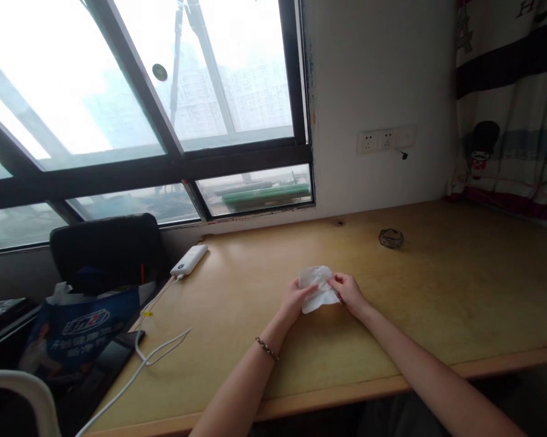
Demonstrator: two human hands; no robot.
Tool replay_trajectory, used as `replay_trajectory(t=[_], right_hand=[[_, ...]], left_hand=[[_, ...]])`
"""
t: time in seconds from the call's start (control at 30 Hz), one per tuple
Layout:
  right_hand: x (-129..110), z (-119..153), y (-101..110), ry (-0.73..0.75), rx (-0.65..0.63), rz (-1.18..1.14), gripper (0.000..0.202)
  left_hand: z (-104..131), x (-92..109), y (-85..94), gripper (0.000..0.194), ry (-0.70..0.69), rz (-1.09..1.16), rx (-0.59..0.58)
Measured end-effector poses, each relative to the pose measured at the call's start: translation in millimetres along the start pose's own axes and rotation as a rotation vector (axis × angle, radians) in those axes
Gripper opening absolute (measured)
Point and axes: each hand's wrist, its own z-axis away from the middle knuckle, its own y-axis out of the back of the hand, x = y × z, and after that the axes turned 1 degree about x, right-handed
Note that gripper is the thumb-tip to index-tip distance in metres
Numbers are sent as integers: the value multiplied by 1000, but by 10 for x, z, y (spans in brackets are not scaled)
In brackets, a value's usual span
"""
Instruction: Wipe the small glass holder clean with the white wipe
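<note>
A crumpled white tissue (pixel 319 290) is held above the wooden table (pixel 237 358), near its middle. My left hand (pixel 293 301) grips the tissue's left side, thumb on top and the other fingers underneath. On the right side, my right hand (pixel 348 292) pinches the tissue between thumb and fingers. Part of the fingers of both hands is hidden behind the tissue. A beaded bracelet (pixel 266 349) circles my left wrist.
A glass ashtray (pixel 391 238) sits at the back right of the table. Along the left edge lie a white power bank (pixel 189 260) and its white cable (pixel 139 352). Beyond that edge are a black chair (pixel 107 243) and a blue bag (pixel 86 334). Windows and a wall stand behind.
</note>
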Motion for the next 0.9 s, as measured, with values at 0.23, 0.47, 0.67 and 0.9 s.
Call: replay_trajectory(t=[0.23,0.47,0.67,0.9], right_hand=[[-77,-63,135,3,103,-119,27],[-206,-32,170,-122,45,-339,22],[-190,-50,214,-186,49,-374,7],[-290,15,195,-143,35,-295,13]], left_hand=[[-60,-41,55,38,25,-3,25],[-79,8,47,37,48,156,74],[-70,31,95,23,25,246,81],[-64,17,95,10,-83,85,48]])
